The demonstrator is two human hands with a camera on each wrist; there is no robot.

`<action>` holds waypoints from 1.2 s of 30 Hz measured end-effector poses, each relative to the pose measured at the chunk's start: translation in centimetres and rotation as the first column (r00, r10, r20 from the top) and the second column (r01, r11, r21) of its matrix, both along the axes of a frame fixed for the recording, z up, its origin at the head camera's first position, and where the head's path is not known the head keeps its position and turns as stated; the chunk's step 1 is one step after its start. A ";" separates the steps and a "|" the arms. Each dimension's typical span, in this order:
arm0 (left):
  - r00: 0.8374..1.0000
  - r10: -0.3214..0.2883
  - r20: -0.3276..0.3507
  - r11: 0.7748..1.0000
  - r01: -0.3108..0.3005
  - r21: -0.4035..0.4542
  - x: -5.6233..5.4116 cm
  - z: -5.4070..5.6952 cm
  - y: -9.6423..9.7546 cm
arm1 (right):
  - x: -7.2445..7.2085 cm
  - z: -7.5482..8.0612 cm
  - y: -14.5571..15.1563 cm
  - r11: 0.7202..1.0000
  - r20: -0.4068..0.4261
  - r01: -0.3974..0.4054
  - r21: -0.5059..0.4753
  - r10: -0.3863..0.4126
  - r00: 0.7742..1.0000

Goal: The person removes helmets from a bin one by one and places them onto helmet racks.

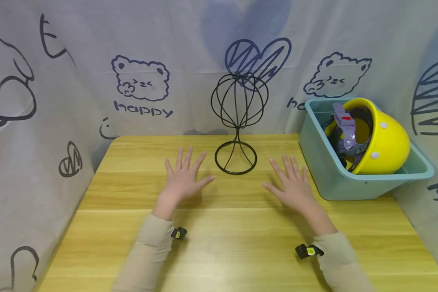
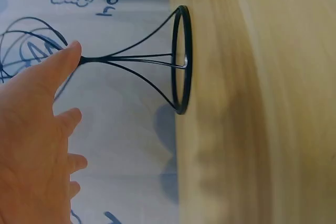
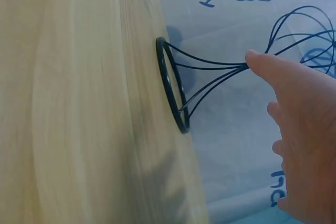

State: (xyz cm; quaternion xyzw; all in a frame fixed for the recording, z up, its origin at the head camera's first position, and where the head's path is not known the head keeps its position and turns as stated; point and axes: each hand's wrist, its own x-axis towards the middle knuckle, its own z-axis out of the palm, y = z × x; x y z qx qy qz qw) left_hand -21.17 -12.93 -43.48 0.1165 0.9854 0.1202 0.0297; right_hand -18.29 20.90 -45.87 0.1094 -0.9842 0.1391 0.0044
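I've got left hand [image 1: 183,181] empty, fingers spread, just front-left of the stand [image 1: 237,132], which is upright but looks top-heavy; a careless inward sweep could topple it. Right hand [image 1: 295,188] is empty and spread too, front-right of the stand. Helmet [image 1: 390,140] sits tilted in the bin [image 1: 323,166], right of the stand; I'd worry its straps [image 1: 347,133] snag on a fast lift.

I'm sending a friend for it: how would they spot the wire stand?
On the table, near the middle of the far edge, sits the wire stand. It is black, globe-topped and see-through, unlike the solid yellow helmet in the bin.
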 end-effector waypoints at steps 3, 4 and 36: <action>1.000 -0.026 -0.015 1.000 0.026 0.001 0.4 0.7 0.0 | 0.7 0.6 0.4 1.000 -0.016 -0.008 0.005 0.008 1.000; 0.999 -0.035 -0.017 0.999 0.035 -0.001 0.5 1.0 0.1 | 0.9 0.7 0.5 1.000 -0.025 -0.010 0.010 0.010 1.000; 0.753 -0.541 -0.374 0.837 0.441 -0.324 1.1 14.3 5.0 | 8.4 10.1 9.1 0.993 -0.716 -0.095 0.077 0.121 0.688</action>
